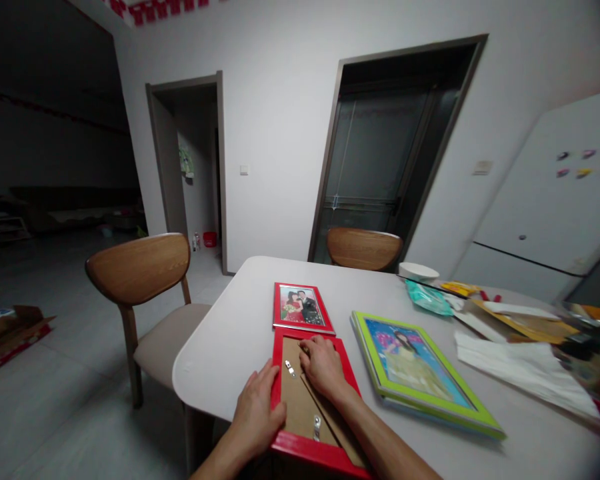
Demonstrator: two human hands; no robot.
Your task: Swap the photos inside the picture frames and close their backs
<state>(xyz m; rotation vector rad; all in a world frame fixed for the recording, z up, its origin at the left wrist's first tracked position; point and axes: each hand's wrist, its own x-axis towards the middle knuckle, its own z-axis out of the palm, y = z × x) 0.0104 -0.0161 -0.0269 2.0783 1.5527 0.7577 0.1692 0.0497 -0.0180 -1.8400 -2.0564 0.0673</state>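
A red picture frame (351, 380) lies face down on the white table (230, 333), its brown backing board (297, 400) up with small metal clips showing. My left hand (257, 410) rests on the frame's left edge, fingers together and flat. My right hand (323, 365) presses on the upper part of the backing board, fingertips at the top edge. Just beyond lies a second red frame (303, 308), face up with a photo of two people. To the right lies a green-framed photo (420, 373), face up.
Two wooden chairs stand by the table, one at the left (140, 273), one at the far side (364, 248). Papers (525, 373), a teal packet (427, 298) and a white bowl (419, 271) crowd the right side. A fridge (550, 200) stands at the right. A cardboard box (10, 333) sits on the floor.
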